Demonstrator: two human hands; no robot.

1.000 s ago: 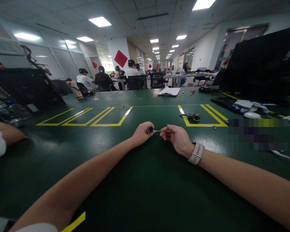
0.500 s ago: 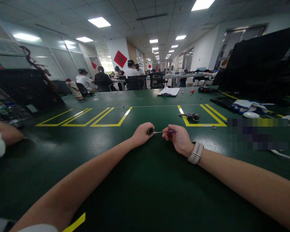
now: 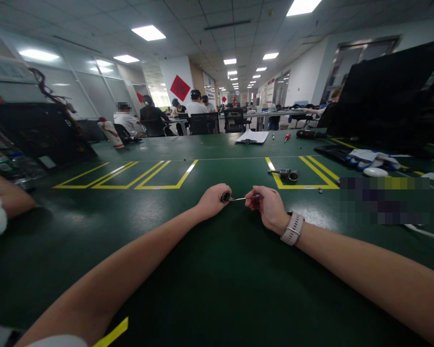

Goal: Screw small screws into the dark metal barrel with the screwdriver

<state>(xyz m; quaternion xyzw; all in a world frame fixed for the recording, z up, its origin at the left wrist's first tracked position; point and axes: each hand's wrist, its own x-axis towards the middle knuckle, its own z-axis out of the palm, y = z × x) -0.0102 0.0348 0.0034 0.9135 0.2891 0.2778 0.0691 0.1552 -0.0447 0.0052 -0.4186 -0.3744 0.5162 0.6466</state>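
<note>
My left hand (image 3: pixel 211 201) is closed around a dark, round, hollow part (image 3: pixel 225 197), its ring-shaped open end facing me. A small screwdriver (image 3: pixel 255 196) with a thin metal shaft and a purplish handle is pinched in my right hand (image 3: pixel 269 206). The shaft points left and its tip reaches the edge of the round part; whether it sits inside cannot be made out. Beyond my right hand, a dark metal part with a cylindrical end and a thin stem (image 3: pixel 287 174) lies on the green table (image 3: pixel 217 270).
Yellow tape outlines (image 3: pixel 157 187) mark the table. A clipboard with paper (image 3: pixel 252 137), a red screwdriver (image 3: pixel 287 136), gloves (image 3: pixel 372 159) and a white mouse (image 3: pixel 375 172) lie farther off. Another person's arm (image 3: pixel 7 195) rests at the left edge. Dark monitors stand on both sides.
My right hand has shifted very slightly to the right, and the screwdriver's shaft is tilted a little differently. My left hand still holds the round part in nearly the same place.
</note>
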